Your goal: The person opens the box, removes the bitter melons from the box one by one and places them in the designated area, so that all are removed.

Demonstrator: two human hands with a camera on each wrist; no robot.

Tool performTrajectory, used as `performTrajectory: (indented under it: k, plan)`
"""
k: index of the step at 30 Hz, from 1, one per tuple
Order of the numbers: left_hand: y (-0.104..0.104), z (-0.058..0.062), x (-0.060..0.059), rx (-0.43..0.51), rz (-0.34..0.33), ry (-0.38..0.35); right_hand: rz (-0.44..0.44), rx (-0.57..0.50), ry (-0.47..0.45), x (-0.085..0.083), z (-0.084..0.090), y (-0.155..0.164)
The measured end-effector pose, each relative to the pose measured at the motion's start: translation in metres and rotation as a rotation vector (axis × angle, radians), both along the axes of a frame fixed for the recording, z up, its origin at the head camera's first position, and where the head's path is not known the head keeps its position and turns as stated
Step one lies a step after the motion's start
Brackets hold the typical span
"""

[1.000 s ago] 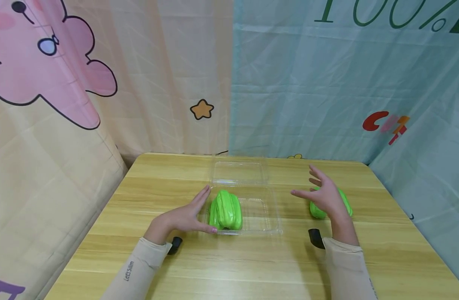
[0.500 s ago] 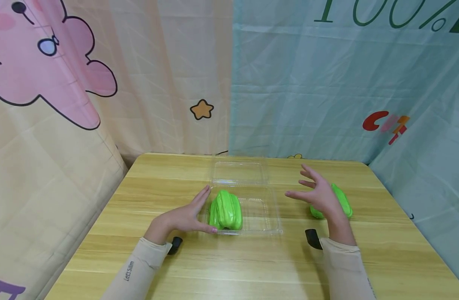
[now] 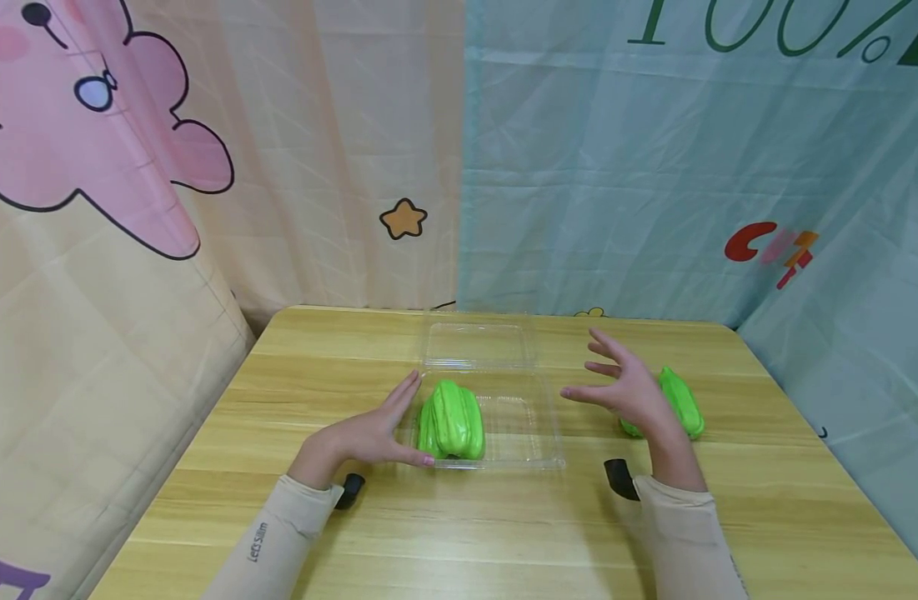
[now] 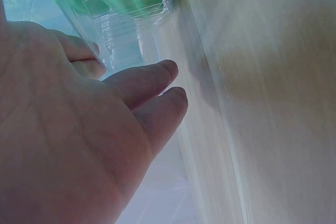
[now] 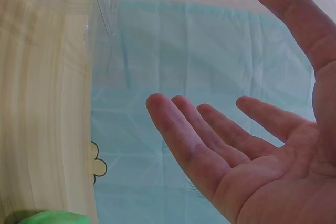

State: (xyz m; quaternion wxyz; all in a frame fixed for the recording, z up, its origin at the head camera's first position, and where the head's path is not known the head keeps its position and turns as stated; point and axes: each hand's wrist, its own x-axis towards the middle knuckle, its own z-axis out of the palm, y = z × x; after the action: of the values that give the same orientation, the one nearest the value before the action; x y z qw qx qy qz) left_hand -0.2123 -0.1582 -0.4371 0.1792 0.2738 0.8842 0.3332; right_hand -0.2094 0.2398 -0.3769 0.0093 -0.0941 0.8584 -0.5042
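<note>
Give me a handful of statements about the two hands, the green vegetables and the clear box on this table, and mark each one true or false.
1. One green vegetable lies inside the clear plastic box. True.
2. The right hand grips the second green vegetable. False: it hovers open above the table, holding nothing.
3. The left hand rests with straight fingers against the box's left side. True.
4. The box's lid is closed over the vegetable. False: the lid lies open, toward the far side of the table.
5. Both vegetables are in the box. False: the second lies on the table, right of the box.
</note>
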Motion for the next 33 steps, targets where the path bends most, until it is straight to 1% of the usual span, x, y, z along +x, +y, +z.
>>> performTrajectory:
  k: [10,15,23,33]
  plan:
    - [0.000,0.000,0.000,0.004,0.001,-0.010,0.056,-0.044,0.002,0.003,0.000,-0.006]
    - [0.000,-0.001,0.000,0.005,0.001,-0.009,0.068,-0.045,0.000,0.000,-0.004,-0.010]
    - [0.000,0.000,0.001,0.003,0.003,-0.009,0.090,-0.078,-0.040,-0.003,-0.008,-0.017]
    - [0.000,0.000,0.001,0.006,-0.002,-0.006,0.123,-0.063,-0.057,-0.003,-0.008,-0.022]
